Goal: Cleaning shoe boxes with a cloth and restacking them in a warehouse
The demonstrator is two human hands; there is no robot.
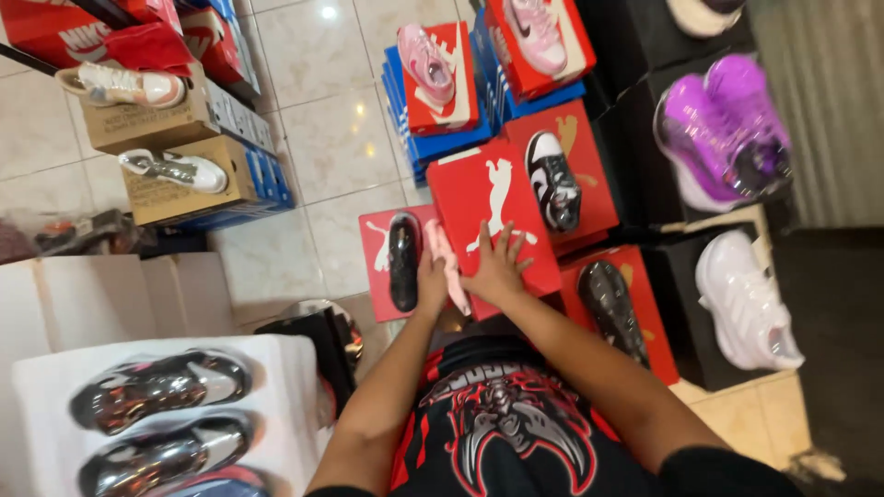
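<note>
My right hand (498, 265) lies flat with fingers spread on the lid of a red shoe box (479, 189) tilted in front of me. My left hand (431, 281) is curled around a pink shoe (442, 253) that stands along the left edge of that box. Just left of it a black shoe (403, 260) rests on another red box (376, 262). My forearms reach forward over my black and red shorts (506, 423).
Red and blue shoe boxes (442, 138) topped with wrapped shoes stand ahead. A black-and-white shoe (552, 181) and a dark shoe (612, 308) lie on red boxes at right. Purple shoes (718, 129) and a white shoe (746, 299) sit on black boxes. Cardboard boxes (175, 198) stand left; silver shoes (161, 387) at lower left.
</note>
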